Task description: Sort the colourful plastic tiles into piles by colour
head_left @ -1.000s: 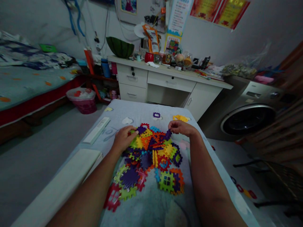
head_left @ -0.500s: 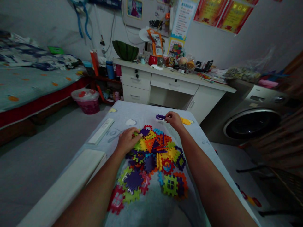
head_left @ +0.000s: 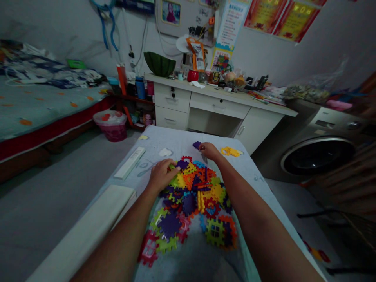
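Purple piece [head_left: 196,145], jutting leftward, in right hand [head_left: 209,150]

Purple on far toothed tile [head_left: 196,145], lime green on near-right window tile [head_left: 209,232], pinkish red on near-left window tile [head_left: 144,256], pale blue with white patches on counter cloth [head_left: 179,140]

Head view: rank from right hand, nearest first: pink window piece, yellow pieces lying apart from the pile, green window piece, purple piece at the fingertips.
From the right hand:
1. Purple piece: at the fingertips, left
2. Yellow pieces: just right
3. Green window piece: toward the wearer
4. Pink window piece: toward the wearer, farther left
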### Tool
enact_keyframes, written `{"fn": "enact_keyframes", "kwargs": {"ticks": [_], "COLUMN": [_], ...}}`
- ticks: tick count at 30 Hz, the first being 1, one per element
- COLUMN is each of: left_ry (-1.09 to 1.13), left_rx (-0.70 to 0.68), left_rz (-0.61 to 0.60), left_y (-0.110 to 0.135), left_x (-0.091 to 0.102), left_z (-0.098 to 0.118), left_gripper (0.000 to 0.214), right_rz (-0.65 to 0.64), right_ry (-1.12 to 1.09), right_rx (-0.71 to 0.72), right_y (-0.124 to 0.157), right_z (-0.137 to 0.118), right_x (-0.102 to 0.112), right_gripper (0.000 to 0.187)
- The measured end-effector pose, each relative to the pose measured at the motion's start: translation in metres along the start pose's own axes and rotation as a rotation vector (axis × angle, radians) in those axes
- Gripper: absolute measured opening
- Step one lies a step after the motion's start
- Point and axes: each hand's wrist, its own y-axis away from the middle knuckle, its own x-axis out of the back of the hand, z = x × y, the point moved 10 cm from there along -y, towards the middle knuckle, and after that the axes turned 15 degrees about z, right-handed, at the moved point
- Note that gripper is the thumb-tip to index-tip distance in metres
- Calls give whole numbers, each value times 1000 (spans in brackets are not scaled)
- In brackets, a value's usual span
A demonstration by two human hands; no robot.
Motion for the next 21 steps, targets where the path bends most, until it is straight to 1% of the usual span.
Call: {"fn": "enact_keyframes", "kwargs": {"ticks": [3, 5, 8, 10, 12, 15, 18, 21], "left_ry": [1, 9, 15, 12, 11, 10, 5, -1], "left_rx": [-2, -2, 5, 8, 7, 12, 15, 2], "left_rz": [-3, 4, 13, 15, 16, 15, 17, 16], "left_y": [0, 0, -1, -1, -1, -1, -1, -1], "left_x": [0, 0, 0, 0, 0, 0, -1, -2], "left_z": [1, 0, -1, -1, 0, -1, -2, -3], "left_gripper": [27, 27, 26, 26, 25, 26, 26, 25], "right_rz": [-82, -177, -328, -380, -404, -427, -429, -421], "right_ry": [-146, -292, -452, -478, -466, -458, -476, -498], "right_rx": [10, -29, -63, -30, 4, -3, -36, -59], "right_y": [15, 32, 62, 77, 87, 92, 91, 90], "right_z": [-7, -12, -23, -32, -38, -38, -30, -19], "right_x": [16, 26, 38, 44, 45, 42, 43, 50], "right_gripper": [15, 14, 24, 31, 32, 24, 16, 16]}}
